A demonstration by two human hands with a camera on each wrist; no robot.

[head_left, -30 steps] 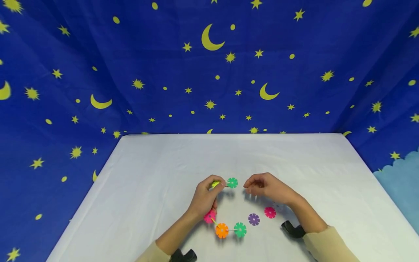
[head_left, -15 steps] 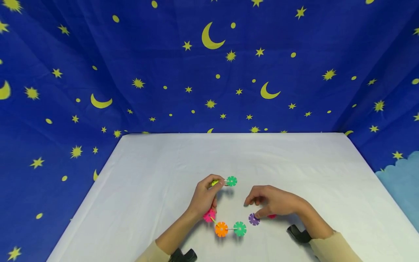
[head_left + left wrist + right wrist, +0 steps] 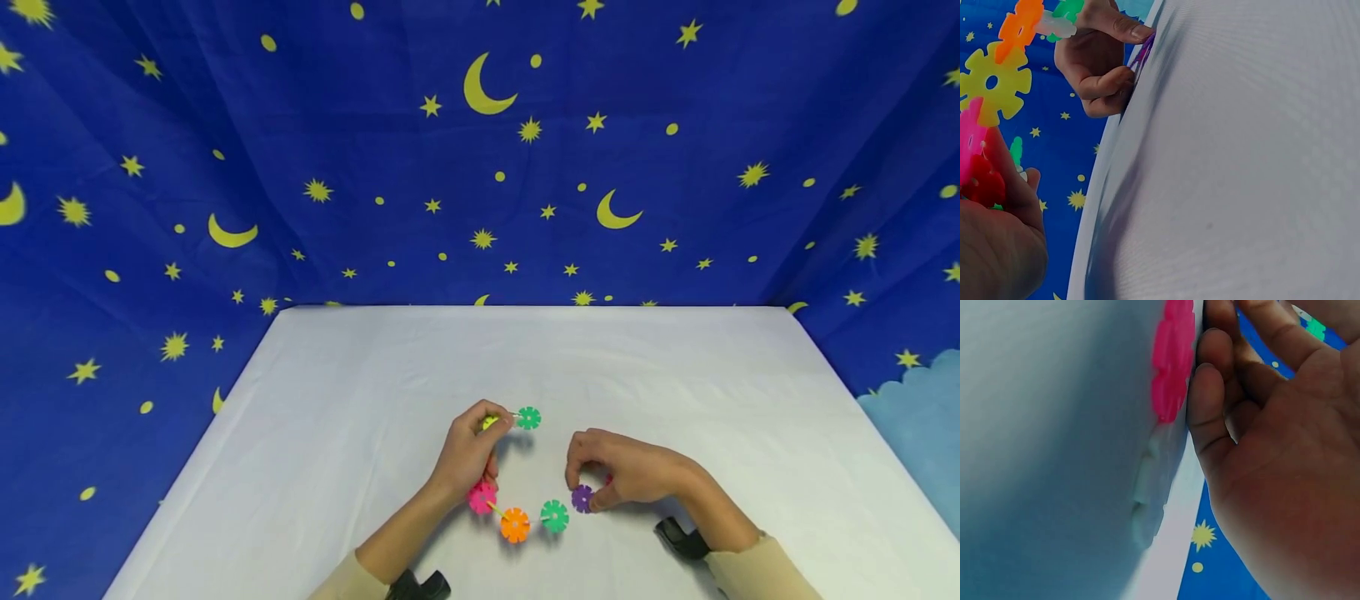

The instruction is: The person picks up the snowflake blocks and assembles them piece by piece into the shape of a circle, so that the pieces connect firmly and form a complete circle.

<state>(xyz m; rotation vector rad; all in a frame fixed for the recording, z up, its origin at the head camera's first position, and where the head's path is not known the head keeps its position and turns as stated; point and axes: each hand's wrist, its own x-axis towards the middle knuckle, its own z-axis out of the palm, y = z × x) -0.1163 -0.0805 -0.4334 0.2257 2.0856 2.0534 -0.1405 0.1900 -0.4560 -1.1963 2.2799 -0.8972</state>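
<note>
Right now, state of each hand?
Left hand: closed, holding the linked disc chain.
Right hand: closed, pinching the purple disc between thumb and finger.

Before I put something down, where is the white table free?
Crowded: around the left hand and right hand, with linked discs and a purple disc. Free: the table from there to the blue curtain, and outside the left arm and right arm.
</note>
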